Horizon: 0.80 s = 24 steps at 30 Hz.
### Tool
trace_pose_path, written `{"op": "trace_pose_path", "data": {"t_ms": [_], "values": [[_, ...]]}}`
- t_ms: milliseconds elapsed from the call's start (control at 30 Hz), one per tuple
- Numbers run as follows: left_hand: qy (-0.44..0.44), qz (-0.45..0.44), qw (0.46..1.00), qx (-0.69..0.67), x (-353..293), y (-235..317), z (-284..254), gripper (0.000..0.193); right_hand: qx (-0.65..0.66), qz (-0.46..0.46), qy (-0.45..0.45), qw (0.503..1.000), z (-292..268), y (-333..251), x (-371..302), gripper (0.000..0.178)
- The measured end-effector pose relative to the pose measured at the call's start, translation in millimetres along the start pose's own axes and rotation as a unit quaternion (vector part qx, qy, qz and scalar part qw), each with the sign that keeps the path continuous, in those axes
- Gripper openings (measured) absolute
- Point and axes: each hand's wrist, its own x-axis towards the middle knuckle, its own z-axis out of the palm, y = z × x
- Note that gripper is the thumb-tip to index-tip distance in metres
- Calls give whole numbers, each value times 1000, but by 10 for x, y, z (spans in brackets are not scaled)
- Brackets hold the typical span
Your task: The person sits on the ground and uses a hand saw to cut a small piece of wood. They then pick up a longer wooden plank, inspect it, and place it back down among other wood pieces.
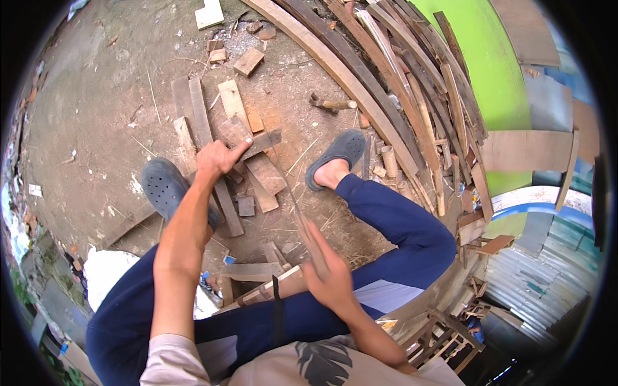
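Observation:
My left hand (219, 156) grips a short wooden board (262, 143) and presses it down on a small pile of wood pieces, with the thumb stretched along its top. In my right hand (329, 278) is the wooden handle of what looks like a handsaw (294, 204), slightly smeared by motion. Its long thin blade shows nearly edge-on and reaches up to the board, crossing it near its right end, to the right of my left thumb. Under the board lies a paler wood block (266, 174). A dark strip of wood (226, 204) runs beneath my left wrist.
My feet, in grey clogs (346, 149), stand either side of the wood pile. A wooden-handled tool (335, 104) lies ahead on the dirt. Long planks (360, 77) are stacked at the right beside a green panel (499, 71). Offcuts (249, 62) lie scattered farther off.

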Motion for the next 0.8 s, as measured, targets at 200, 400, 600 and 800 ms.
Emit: {"op": "trace_pose_path", "data": {"t_ms": [200,400,600,800], "values": [[31,-8,999,3,-5,15,27,113,-17,130,-35,991,36,-288,768,66],[13,-13,1000,2,-28,48,-44,112,-21,-6,14,1000,304,210,873,65],[18,-12,1000,1,-12,21,28,111,8,33,-3,999,-196,-293,-149,62],[10,-11,1000,0,5,3,19,110,31,107,-36,993,443,261,1613,64]]}}
